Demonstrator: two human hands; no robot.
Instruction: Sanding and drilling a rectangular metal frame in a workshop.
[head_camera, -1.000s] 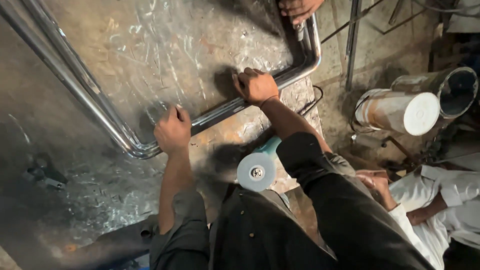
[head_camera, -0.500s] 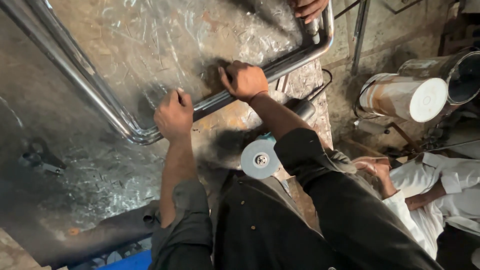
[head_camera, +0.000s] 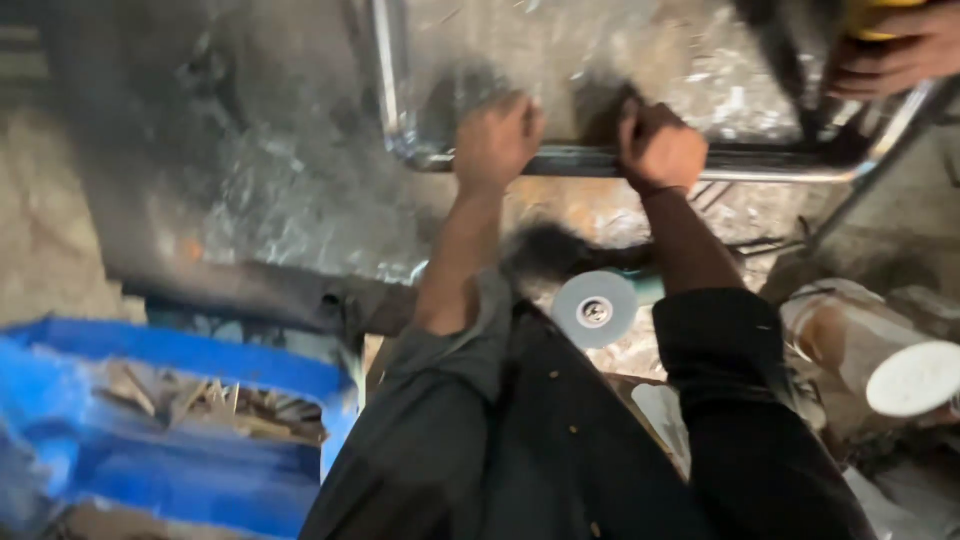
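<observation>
Steel tube frame (head_camera: 760, 160) lies across the near edge of the scarred metal table (head_camera: 300, 200), its bent corner just left of your left hand (head_camera: 495, 140). Your left grip is closed over the tube beside that corner; your right hand (head_camera: 655, 145) is wrapped shut around the same run a little further right. At the far right end, another person's hand (head_camera: 895, 55) holds something yellow against the frame's upright.

Below your forearms an angle grinder (head_camera: 595, 308) rests disc-up at the table's near edge, close to your dark sleeves. If the frame slides toward you, it could knock the grinder off or drag a cuff across the disc. With two people on one frame, a pull from the far end could twist the tube in your closed grips. A blue sack (head_camera: 150, 420) sits by your left leg, a possible snag.
</observation>
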